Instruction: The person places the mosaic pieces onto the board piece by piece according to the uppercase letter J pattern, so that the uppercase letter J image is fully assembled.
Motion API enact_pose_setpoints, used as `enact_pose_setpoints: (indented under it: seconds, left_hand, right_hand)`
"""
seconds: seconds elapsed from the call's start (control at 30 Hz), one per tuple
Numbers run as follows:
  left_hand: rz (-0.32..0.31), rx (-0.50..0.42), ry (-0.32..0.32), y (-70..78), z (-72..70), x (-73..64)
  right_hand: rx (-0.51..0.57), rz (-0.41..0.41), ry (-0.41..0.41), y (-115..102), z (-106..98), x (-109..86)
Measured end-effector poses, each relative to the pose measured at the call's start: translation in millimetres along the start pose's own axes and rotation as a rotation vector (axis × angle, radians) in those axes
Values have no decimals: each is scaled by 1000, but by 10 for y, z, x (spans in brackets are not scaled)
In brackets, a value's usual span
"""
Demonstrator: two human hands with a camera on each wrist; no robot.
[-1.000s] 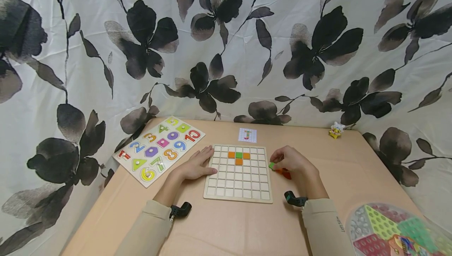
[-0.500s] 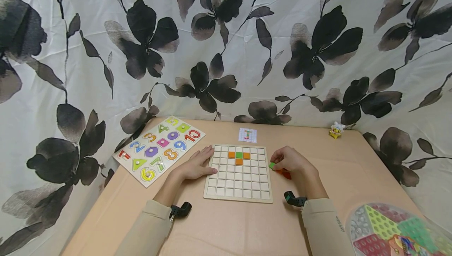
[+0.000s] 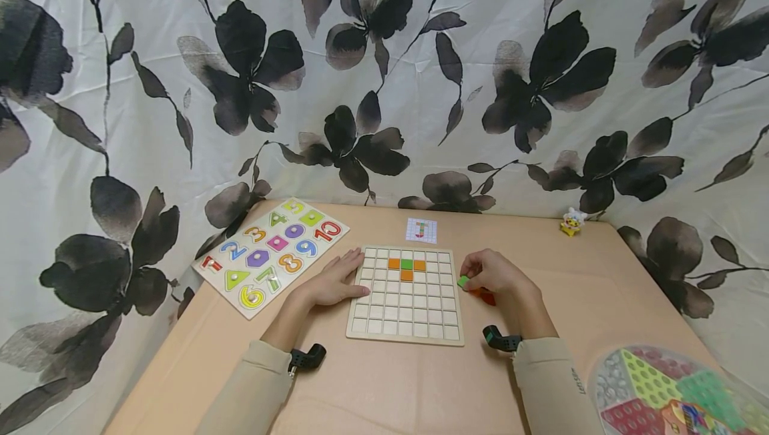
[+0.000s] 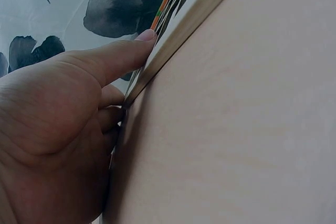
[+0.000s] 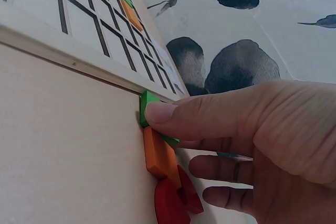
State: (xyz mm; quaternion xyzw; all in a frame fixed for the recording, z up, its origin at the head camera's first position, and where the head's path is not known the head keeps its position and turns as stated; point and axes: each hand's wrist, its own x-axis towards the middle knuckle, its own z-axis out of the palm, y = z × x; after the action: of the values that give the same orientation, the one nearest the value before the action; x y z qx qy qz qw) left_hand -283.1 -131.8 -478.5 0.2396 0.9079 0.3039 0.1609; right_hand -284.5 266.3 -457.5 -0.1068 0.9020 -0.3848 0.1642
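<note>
A square wooden grid board [image 3: 404,325] lies mid-table, with orange and green tiles [image 3: 406,264] forming a small T in its upper cells. My left hand [image 3: 330,281] rests along the board's left edge, fingers extended; in the left wrist view its thumb [image 4: 131,51] lies over the rim. Just beyond the right edge, my right hand [image 3: 495,271] pinches a green block [image 5: 145,109] between thumb and fingers, low at the table. An orange block [image 5: 157,153] and red blocks [image 5: 170,203] lie beside it, partly hidden by the hand in the head view.
A small pattern card [image 3: 421,229] lies behind the board. On the left is a number and shape puzzle board [image 3: 278,260]. A little toy figure [image 3: 572,220] stands at the back right. A clear container of colourful pieces [image 3: 655,395] occupies the front right corner.
</note>
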Motion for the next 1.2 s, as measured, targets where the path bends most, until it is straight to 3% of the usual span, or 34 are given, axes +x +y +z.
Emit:
enact_pose_setpoints:
  seconds: [0.7,0.97,1.2]
  left_hand:
    - [6,-9,6,17,8,-11]
    - [9,-8,6,1,15,-8]
    - [17,4,1,-1,8,0]
  right_hand:
    - [43,-22,-1,13,-6,-2]
    - [90,-72,-32,24,-29,-18]
    - [122,-59,4,-44,-41,-52]
